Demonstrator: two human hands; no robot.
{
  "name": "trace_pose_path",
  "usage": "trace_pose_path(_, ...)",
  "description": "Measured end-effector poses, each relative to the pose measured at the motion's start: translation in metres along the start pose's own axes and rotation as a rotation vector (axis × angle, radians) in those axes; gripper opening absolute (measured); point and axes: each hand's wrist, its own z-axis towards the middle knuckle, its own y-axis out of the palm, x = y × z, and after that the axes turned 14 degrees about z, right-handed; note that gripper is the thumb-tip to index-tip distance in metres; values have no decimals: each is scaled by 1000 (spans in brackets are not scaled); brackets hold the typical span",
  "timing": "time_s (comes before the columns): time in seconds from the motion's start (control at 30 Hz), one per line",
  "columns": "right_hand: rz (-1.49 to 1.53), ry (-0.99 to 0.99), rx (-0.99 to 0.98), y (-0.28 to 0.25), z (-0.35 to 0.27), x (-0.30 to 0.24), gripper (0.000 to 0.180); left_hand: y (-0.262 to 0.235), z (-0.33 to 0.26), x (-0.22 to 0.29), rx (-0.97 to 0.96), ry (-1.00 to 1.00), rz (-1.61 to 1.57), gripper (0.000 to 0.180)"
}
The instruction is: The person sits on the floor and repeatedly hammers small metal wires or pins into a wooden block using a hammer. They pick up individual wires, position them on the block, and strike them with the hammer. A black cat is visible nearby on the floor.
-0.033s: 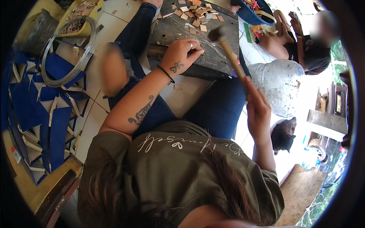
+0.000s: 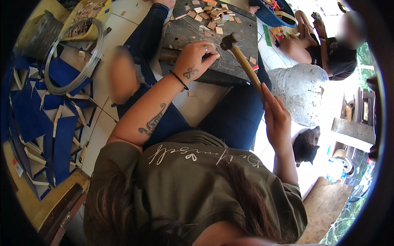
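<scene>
My right hand (image 2: 277,112) is closed round the lower end of a wooden-handled hammer (image 2: 247,67). The hammer's dark metal head hangs over the worn dark wooden board (image 2: 176,37) in front of me, just right of my left hand (image 2: 200,55). That left hand rests over the board's near edge, thumb and fingertips pinched together. Whatever sits in the pinch, if anything, is too small to make out. Small square wooden pieces (image 2: 216,15) lie heaped at the far side of the board, with a few loose ones nearer the hammer.
Blue panels with pale wooden strips (image 2: 53,123) are piled at left, under a wire coil (image 2: 47,69). A yellow tub (image 2: 104,20) holds wood scraps. At right are a large clear plastic bottle (image 2: 295,92), a dark cat (image 2: 305,145), a blue basin (image 2: 273,18) and a seated person (image 2: 342,57).
The hammer's head has shifted slightly down and left, closer to my left hand, with my right hand tilting along. My left hand looks unchanged.
</scene>
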Motion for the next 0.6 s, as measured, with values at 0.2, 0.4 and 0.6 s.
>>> trace_pose_path(0.2, -13, -81, 48, 3, -2, 4, 49, -1, -1, 1, -13, -16, -3, 9)
trace_pose_path(0.4, -38, -148, 56, 4, -3, 5, 49, 0, 0, 1, 17, 24, 1, 9)
trace_pose_path(0.6, -2, -136, 98, 8, -3, 9, 48, 1, -1, 0, 23, 28, 28, 9)
